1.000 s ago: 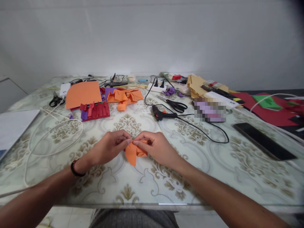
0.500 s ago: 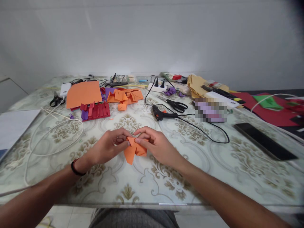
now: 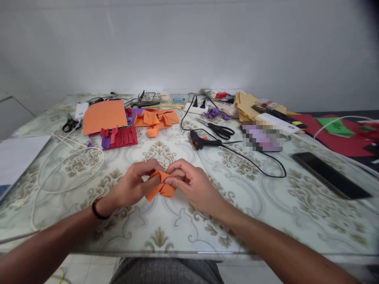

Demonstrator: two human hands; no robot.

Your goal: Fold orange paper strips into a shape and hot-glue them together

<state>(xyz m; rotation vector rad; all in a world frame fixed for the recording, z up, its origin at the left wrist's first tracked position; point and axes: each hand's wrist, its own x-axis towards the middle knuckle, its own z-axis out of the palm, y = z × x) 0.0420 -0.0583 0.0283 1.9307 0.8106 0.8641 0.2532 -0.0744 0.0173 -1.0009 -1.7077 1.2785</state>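
Note:
Between my two hands, low over the patterned tablecloth (image 3: 160, 230), is a folded piece of orange paper (image 3: 168, 190). My left hand (image 3: 134, 183) pinches its left side, the thumb lying across the front. At its right side my right hand (image 3: 192, 183) grips it with thumb and fingertips. Loose folds hang below the thumbs; the back of the paper and some fingertips are hidden. Beyond the hands lie more folded orange pieces (image 3: 160, 118), with a small orange one (image 3: 152, 133) in front of them.
A black glue gun (image 3: 204, 141) and black-handled scissors (image 3: 220, 131) lie beyond my right hand, their cord trailing near a phone (image 3: 330, 175). Red folded strips (image 3: 124, 137), orange sheets (image 3: 105, 116) and a white cable (image 3: 102, 157) are at left. A power strip (image 3: 197, 108) sits farther back.
The orange paper has shifted slightly left and turned, its lower flap now pointing further left. My left thumb reaches further over it, and both hands still hold it.

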